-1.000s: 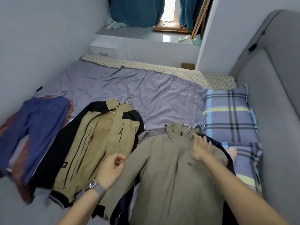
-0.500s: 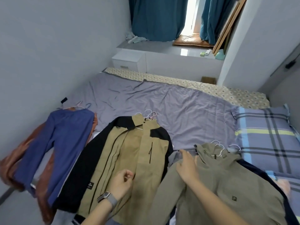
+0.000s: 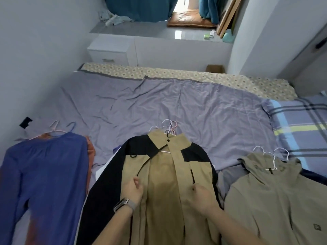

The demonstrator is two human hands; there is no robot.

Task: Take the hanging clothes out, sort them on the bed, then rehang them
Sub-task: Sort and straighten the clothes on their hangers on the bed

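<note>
Three heaps of clothes on hangers lie side by side on the bed (image 3: 177, 103), which is covered by a creased lilac sheet.

The tan jacket (image 3: 168, 183), with black shoulders and sleeves, lies in the middle at 6 o'clock, its collar pointing to 12 o'clock and a cluster of white and pink hangers (image 3: 169, 127) poking out above it. Both hands are on its front. The left hand (image 3: 133, 190), with a watch (image 3: 123, 204) on the wrist, has its fingers curled in and pinches the fabric left of the front opening. The right hand (image 3: 203, 196) rests on the right panel just below the chest zip, fingers bent down onto the cloth; whether it pinches the fabric cannot be told.

The blue garment (image 3: 47, 174) lies at 8 o'clock over a rust-coloured piece, near the wall. The olive hoodie (image 3: 274, 200) lies at 4 o'clock, just beside the jacket, white hangers at its neck.

A plaid pillow (image 3: 300, 126) sits at 3 o'clock. Beyond the bed, at 12 o'clock, stand a white nightstand (image 3: 109, 50) and teal curtains (image 3: 141, 7).
</note>
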